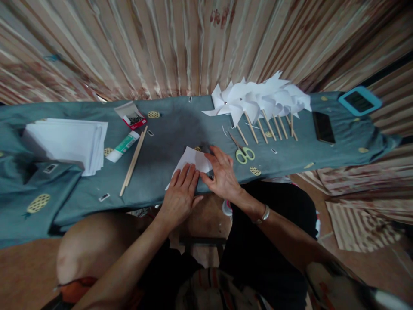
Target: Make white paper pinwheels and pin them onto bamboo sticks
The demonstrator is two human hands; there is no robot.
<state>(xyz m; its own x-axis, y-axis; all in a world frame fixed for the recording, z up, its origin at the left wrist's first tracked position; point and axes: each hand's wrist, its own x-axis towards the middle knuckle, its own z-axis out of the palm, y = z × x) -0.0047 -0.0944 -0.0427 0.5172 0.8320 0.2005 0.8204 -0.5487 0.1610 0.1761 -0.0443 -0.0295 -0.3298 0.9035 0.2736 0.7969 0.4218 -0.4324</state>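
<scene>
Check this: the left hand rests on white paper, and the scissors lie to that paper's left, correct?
Not quite: the head view shows the scissors lying to the right of the white paper; the left hand does rest on it.

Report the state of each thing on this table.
White paper piece, flat, touched by left hand and right hand
Red-and-white cardboard box, open
Green-and-white glue stick, on its side
Green-handled metal scissors, lying flat
White paper pinwheels, assembled, overlapping
Two loose wooden sticks, side by side
White paper stack, edges uneven
Black rectangular phone, screen dark
Blue-framed device, display unreadable
</scene>
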